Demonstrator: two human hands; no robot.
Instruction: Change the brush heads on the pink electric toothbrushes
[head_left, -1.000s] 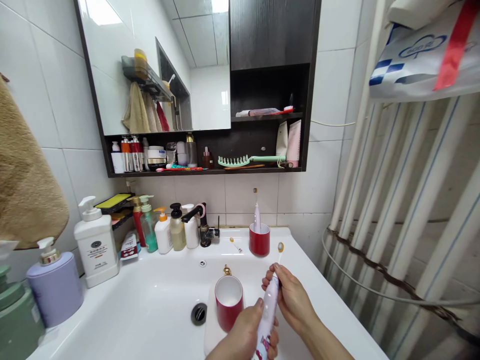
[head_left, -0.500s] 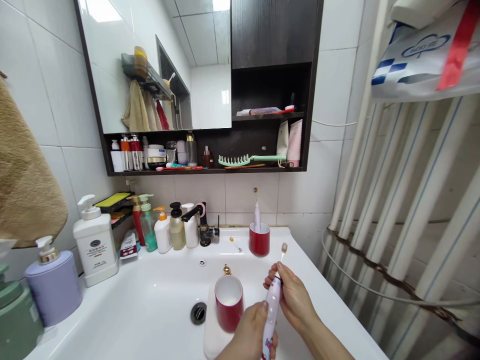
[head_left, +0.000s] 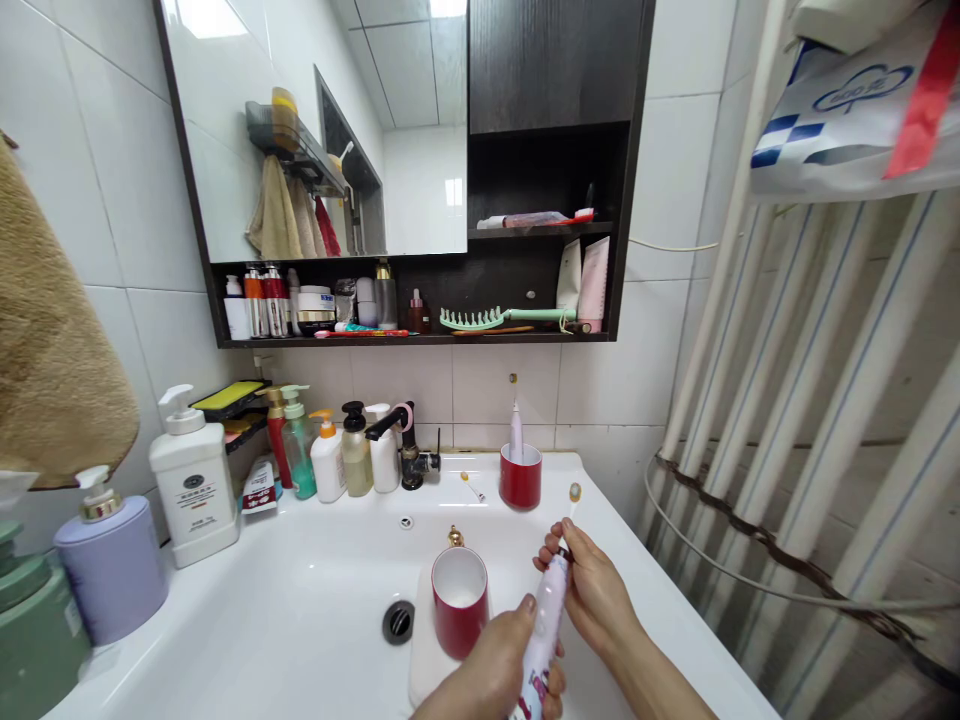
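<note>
Over sink [head_left: 300, 600], both hands hold toothbrush [head_left: 546, 625] upright, bristles up-right.

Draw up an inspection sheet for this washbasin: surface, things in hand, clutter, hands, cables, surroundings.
Surface: white washbasin, drain in view.
Things in hand: pink-white electric toothbrush, held nearly upright, head up; red cup just left of it.
Clutter: pump bottles along the back rim; second red cup holding another brush.
Hands: left hand wraps the handle low; right hand pinches its top.
Cables: grey cord looped along the radiator pipes.
Surroundings: mirror cabinet, green comb on its shelf, brown towel at left.
</note>
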